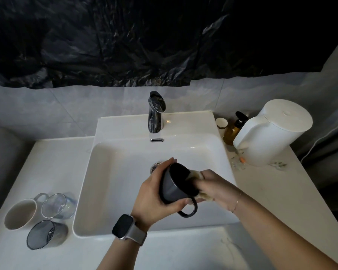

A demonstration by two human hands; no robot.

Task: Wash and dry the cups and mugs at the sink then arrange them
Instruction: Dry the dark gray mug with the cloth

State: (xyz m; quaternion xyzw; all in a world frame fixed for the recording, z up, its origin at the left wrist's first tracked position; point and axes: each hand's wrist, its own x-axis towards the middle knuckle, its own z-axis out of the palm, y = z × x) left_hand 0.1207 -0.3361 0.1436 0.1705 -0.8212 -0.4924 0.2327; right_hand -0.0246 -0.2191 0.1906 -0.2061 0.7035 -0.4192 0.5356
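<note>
Over the white sink my left hand grips a dark mug, tilted on its side with its mouth toward the right and its handle hanging low. My right hand presses a pale cloth into the mug's mouth; most of the cloth is hidden. On the counter to the left stand a white mug, a clear glass and a smoky grey glass. No water runs from the chrome faucet.
At the back right stand a white kettle, an amber pump bottle and a small paper cup. Small scraps lie near the kettle's base. Black plastic sheeting covers the wall above the tiles.
</note>
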